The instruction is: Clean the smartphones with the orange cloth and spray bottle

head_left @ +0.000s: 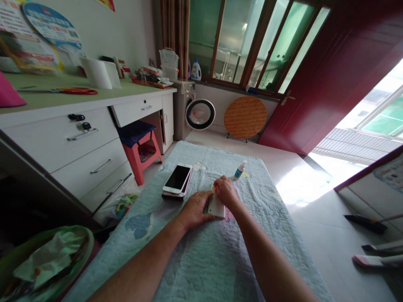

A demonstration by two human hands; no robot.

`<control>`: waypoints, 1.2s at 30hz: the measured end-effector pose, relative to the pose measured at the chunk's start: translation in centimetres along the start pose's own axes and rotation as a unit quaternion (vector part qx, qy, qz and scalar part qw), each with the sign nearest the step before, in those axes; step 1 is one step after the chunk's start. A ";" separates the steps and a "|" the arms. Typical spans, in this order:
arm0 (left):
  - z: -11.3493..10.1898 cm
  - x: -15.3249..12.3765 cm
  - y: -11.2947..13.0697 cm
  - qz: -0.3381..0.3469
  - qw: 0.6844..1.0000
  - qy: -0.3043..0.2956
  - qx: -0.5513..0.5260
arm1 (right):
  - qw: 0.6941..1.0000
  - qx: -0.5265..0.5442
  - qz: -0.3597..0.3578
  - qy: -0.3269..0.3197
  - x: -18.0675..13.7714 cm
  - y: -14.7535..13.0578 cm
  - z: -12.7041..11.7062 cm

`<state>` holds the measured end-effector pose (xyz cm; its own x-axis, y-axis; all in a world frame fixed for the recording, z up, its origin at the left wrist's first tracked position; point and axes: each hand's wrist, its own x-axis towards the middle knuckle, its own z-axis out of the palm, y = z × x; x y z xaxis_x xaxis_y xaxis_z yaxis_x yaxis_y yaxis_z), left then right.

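A white phone (217,208) lies on the cloth-covered table in front of me, partly hidden by my hands. My left hand (195,208) grips it along its left side, thumb at the near end and fingers toward the far end. Curled over the phone's far part is my right hand (226,191), its fingers closed and pressed down. A bit of orange shows at those fingertips, too small to name. To the left, a white phone with a black screen (178,178) rests on a stack of other phones. Beyond my right hand stands a small spray bottle (239,170) with a blue label.
A pale blue quilted cloth (252,235) covers the table. Left are a white desk (91,147) with drawers, a red stool (141,155) and a waste bin (85,235). Behind stand a washing machine with its round door (200,114) open and a round wooden tabletop (245,117).
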<state>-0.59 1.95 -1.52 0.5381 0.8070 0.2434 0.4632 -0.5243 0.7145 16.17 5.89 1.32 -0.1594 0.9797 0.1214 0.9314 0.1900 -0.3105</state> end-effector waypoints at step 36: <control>-0.6 0.1 0.7 -0.017 0.996 -0.044 0.075 | 0.998 0.055 0.020 0.021 -0.2 2.6 0.0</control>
<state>-0.61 1.87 -0.63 0.5762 0.8020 0.1574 0.5795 -0.5367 0.6134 18.59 6.19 0.55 -0.1066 0.9835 0.1463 0.8949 0.1590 -0.4170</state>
